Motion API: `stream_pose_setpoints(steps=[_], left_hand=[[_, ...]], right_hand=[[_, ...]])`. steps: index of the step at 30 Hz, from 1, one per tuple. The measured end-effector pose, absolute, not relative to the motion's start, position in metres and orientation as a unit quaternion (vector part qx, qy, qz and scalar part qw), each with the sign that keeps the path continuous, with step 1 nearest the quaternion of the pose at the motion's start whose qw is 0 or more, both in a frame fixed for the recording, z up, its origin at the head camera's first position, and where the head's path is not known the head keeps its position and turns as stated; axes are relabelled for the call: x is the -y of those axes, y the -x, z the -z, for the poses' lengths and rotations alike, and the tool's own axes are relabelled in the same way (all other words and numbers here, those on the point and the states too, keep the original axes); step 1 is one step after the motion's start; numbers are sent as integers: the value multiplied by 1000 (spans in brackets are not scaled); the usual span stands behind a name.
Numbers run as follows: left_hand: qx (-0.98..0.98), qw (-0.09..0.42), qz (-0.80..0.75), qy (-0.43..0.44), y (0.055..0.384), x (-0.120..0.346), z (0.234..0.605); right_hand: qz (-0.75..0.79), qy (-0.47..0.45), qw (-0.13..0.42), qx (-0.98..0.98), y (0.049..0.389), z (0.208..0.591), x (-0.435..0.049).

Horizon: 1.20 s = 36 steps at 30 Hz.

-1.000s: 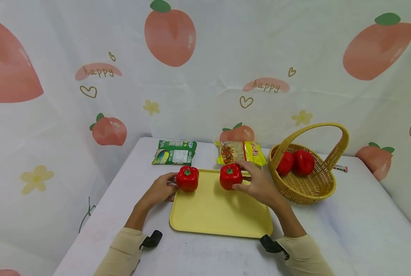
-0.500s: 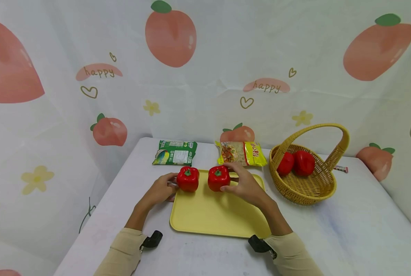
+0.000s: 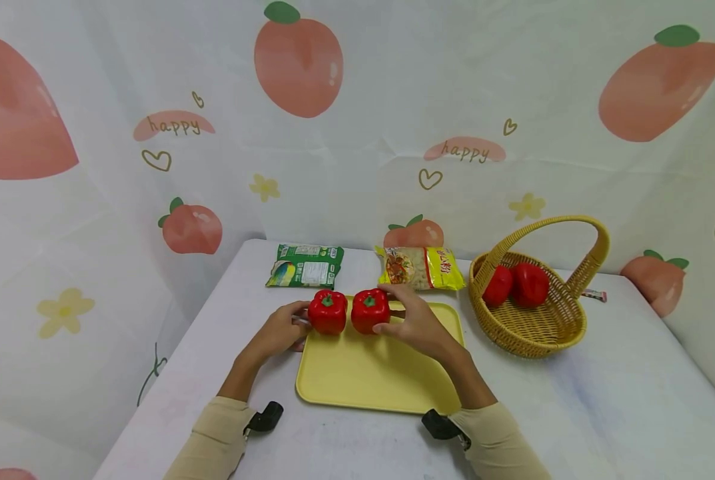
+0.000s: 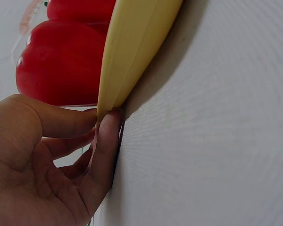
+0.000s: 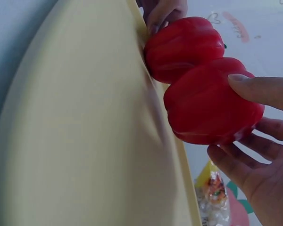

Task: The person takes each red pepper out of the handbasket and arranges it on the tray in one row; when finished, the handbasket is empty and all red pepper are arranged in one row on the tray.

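A yellow tray (image 3: 381, 377) lies on the white table. My left hand (image 3: 278, 328) pinches the tray's left rim; in the left wrist view the thumb is on the inner side and a finger (image 4: 106, 146) underneath. Just inside that rim a red bell pepper (image 3: 327, 321) sits at the tray's far left corner. My right hand (image 3: 416, 323) grips a second red bell pepper (image 3: 370, 322) from its right side, thumb (image 5: 262, 89) and fingertips on it. This pepper is beside the first, and a narrow gap shows between them from above.
Right of the tray stands a yellow wicker basket (image 3: 528, 343) with two red peppers (image 3: 530, 285) inside and a raised handle. Behind the tray lie a green packet (image 3: 306, 265) and a yellow noodle packet (image 3: 420, 267). A small wrapper (image 3: 594, 295) is behind the basket.
My right hand has moved left with its bell pepper, bringing it up close to the other pepper. The left hand and its pepper have stayed in place.
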<state>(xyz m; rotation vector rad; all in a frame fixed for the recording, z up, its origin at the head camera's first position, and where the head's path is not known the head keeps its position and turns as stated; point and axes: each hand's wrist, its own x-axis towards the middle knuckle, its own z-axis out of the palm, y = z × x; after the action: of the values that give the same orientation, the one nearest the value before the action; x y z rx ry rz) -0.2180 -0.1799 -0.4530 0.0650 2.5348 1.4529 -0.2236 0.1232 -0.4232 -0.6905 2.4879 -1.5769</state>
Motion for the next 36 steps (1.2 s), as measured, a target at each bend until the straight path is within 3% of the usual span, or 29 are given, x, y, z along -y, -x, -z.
stream_pose_setpoints(steps=[36], left_hand=[[-863,110,-492,-21,219,180,453]], right_hand=[[519,225,82,-821,223,429,-118]])
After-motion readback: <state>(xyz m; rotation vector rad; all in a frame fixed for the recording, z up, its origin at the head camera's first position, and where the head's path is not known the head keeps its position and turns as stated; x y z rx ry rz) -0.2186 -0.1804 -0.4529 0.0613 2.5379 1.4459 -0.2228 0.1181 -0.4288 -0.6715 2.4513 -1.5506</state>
